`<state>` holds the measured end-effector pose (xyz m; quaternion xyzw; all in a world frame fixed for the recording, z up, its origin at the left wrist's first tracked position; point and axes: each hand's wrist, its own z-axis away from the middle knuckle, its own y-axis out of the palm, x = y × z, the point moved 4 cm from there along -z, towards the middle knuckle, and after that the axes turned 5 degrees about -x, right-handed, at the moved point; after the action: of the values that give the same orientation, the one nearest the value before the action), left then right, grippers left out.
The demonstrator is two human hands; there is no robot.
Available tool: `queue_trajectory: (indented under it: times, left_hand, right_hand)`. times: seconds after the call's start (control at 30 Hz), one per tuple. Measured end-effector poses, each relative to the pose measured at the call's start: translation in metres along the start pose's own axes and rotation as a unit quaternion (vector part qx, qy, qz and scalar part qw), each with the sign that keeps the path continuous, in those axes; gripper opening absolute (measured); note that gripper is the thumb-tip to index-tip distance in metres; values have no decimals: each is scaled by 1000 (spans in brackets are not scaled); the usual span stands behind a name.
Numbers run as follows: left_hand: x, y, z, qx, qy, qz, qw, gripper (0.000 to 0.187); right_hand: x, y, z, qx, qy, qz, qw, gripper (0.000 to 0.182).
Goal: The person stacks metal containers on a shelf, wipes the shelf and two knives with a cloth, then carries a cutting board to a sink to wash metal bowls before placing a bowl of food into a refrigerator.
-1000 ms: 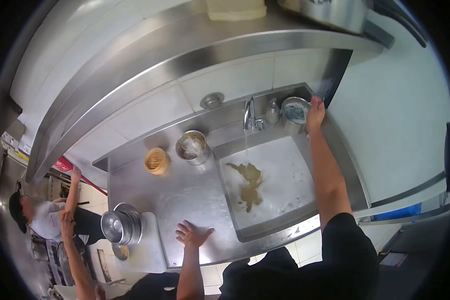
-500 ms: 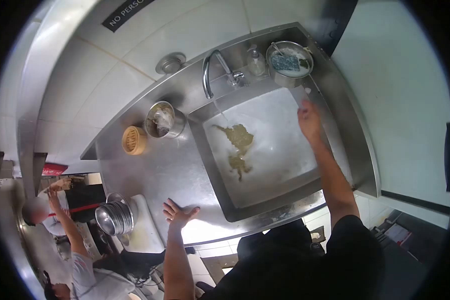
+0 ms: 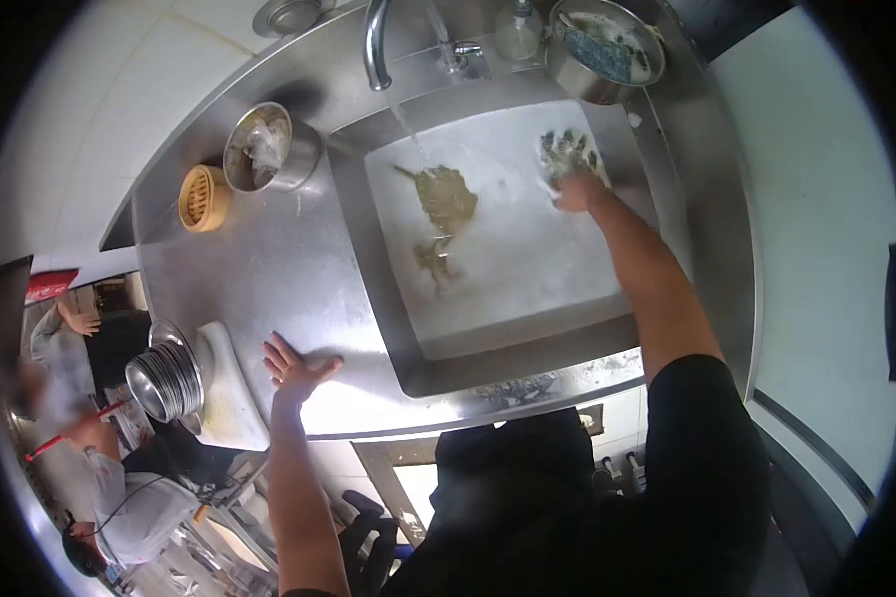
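My left hand [image 3: 299,371] rests on the steel counter [image 3: 259,269] left of the sink, fingers spread, holding nothing. At the sink's right side, my right hand [image 3: 574,179] is at the foamy water [image 3: 513,269], with foam parted around its fingers. The fingers are partly hidden by suds, and whether they hold anything does not show. A curved tap [image 3: 375,50] runs a thin stream into the sink. Darker, foam-free water [image 3: 446,199] shows below that stream.
A metal pot [image 3: 592,85] with a blue scrubber and a soap bottle [image 3: 518,32] stand behind the sink. To the left are a steel pot [image 3: 294,154], bamboo steamer [image 3: 205,198], stacked bowls [image 3: 159,383] and white board [image 3: 231,398]. Co-workers [image 3: 134,517] are at lower left.
My right hand has gone down from above the sink's right edge into the foam. My left hand stays on the counter. The view has shifted, and a co-worker's arms have moved.
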<state>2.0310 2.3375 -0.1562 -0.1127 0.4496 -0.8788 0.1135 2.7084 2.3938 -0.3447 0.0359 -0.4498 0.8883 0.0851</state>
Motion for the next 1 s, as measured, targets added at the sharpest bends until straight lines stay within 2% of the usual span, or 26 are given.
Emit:
queue_trajectory:
  times: [0.07,0.1,0.17,0.27,0.33,0.4,0.5,0.6,0.7,0.8,0.9,0.97,1.0]
  left_hand:
    - [1,-1,0,-9,1,11,1000,170]
    - [-1,-4,2,1,-9,21,1000,168]
    - [-2,-6,3,1,-5,20,1000,168]
    - [-3,-7,5,-1,-1,17,1000,167]
    - [-5,-8,8,-1,2,23,1000,168]
    - [-6,-11,10,-3,3,39,999,170]
    - [-2,-7,7,0,11,44,999,171]
    - [-3,-8,6,8,6,34,999,171]
    - [-6,-11,9,12,2,31,999,171]
    - [-8,-14,14,13,0,36,999,171]
    - [-5,-15,14,0,3,56,998,172]
    - [-5,-19,16,4,5,73,997,172]
    - [-5,-20,17,10,10,78,997,172]
  right_hand:
    - [-3,45,17,-25,-29,-26,999,54]
    - [15,32,47,-50,-34,-24,998,50]
    - [35,39,82,18,-14,-79,997,46]
    - [67,57,119,179,62,-214,958,45]
    - [84,104,126,92,50,-278,955,43]
    - [118,104,144,176,68,-331,925,40]
    - [172,149,143,295,228,-481,794,42]
    - [235,152,134,302,125,-507,798,35]
    - [280,196,96,363,-35,-573,734,22]
    - [333,131,103,355,93,-704,609,9]
    - [347,69,59,364,-27,-802,474,10]
    - [359,-26,56,189,18,-796,575,8]
    - [368,-73,51,108,-45,-774,622,7]
